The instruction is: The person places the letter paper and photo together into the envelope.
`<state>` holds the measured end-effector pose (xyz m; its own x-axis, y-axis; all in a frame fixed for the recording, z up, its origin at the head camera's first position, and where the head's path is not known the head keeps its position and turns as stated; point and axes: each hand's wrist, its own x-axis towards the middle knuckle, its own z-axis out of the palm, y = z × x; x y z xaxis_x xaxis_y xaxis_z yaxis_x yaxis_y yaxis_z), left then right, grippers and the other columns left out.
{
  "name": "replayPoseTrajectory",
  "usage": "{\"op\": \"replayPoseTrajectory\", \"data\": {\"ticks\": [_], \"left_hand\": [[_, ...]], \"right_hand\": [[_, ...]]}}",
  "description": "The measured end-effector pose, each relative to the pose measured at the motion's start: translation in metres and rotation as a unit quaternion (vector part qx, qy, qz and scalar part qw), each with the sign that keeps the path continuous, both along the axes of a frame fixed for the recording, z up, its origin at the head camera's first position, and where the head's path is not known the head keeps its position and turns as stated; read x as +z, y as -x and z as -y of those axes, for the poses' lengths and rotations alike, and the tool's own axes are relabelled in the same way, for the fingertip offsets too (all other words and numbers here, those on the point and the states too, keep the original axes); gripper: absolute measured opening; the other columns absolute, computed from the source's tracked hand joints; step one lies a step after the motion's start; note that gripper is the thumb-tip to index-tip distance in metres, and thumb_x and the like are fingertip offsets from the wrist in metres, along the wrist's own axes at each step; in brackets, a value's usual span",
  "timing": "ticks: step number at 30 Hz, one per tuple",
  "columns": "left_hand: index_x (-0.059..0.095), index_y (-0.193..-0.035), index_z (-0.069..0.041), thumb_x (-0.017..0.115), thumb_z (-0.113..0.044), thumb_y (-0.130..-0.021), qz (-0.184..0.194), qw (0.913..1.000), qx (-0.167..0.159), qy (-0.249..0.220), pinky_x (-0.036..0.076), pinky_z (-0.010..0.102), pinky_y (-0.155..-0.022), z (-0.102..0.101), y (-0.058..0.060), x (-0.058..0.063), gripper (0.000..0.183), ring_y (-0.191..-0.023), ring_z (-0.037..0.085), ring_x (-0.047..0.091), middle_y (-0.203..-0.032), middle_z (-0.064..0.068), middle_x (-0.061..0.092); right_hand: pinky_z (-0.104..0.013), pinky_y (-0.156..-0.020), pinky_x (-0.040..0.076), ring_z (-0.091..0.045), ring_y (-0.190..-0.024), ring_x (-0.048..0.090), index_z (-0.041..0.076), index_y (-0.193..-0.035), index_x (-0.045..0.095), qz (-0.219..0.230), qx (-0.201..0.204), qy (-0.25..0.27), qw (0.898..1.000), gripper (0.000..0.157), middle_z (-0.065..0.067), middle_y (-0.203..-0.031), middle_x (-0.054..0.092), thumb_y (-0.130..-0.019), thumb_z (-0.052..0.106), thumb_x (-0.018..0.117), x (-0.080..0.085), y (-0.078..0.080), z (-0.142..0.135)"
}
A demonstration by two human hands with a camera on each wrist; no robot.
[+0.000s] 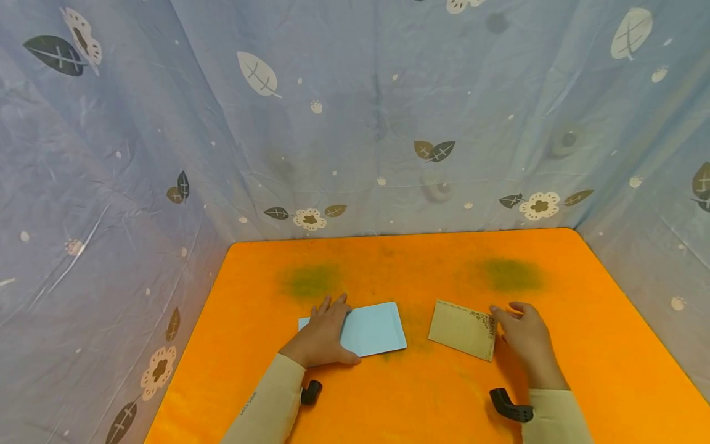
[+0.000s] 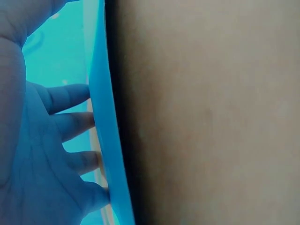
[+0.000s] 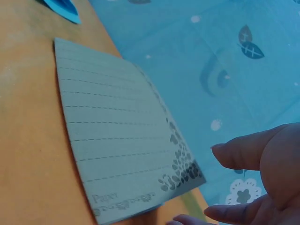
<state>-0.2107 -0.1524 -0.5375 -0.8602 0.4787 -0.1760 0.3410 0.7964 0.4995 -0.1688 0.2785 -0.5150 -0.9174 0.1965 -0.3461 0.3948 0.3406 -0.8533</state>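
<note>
A light blue paper piece, shaped like an envelope with a crease near its right end, lies on the orange table. My left hand rests across its left part, fingers spread toward the far edge and thumb at the near edge. In the left wrist view the fingertips press against the blue paper. To the right is a tan sheet of lined notepaper with dark floral print in one corner. My right hand is beside that printed corner, its thumb apart from the notepaper.
The orange table carries two greenish stains, behind the papers. A pale blue curtain with leaf and flower prints encloses the back and both sides. Dark wrist-worn devices sit at both sleeves.
</note>
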Motion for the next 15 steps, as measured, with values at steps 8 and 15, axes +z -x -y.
{"op": "replayPoseTrajectory", "data": {"ticks": [8,15], "left_hand": [[0.047,-0.161,-0.011,0.094,-0.061,-0.076,-0.003,1.0000,-0.002,0.003,0.009,0.070,-0.126,0.0001,0.0010,-0.0020,0.109,-0.164,0.044,0.005,-0.180,0.008,0.016],[0.047,-0.161,-0.012,0.094,-0.061,-0.076,-0.003,1.0000,-0.002,0.003,0.008,0.070,-0.126,-0.0008,0.0009,-0.0011,0.108,-0.164,0.044,0.005,-0.180,0.008,0.016]], "right_hand": [[-0.048,-0.095,0.060,-0.052,-0.136,0.053,-0.010,-0.169,0.013,0.018,0.004,0.031,0.999,0.099,-0.040,-0.161,0.033,-0.111,0.060,0.053,0.0003,-0.0010,-0.0008],[-0.045,-0.096,0.059,-0.050,-0.138,0.051,-0.010,-0.169,0.014,0.014,0.013,0.047,0.999,0.101,-0.039,-0.162,0.035,-0.110,0.063,0.052,0.0028,-0.0038,0.0029]]}}
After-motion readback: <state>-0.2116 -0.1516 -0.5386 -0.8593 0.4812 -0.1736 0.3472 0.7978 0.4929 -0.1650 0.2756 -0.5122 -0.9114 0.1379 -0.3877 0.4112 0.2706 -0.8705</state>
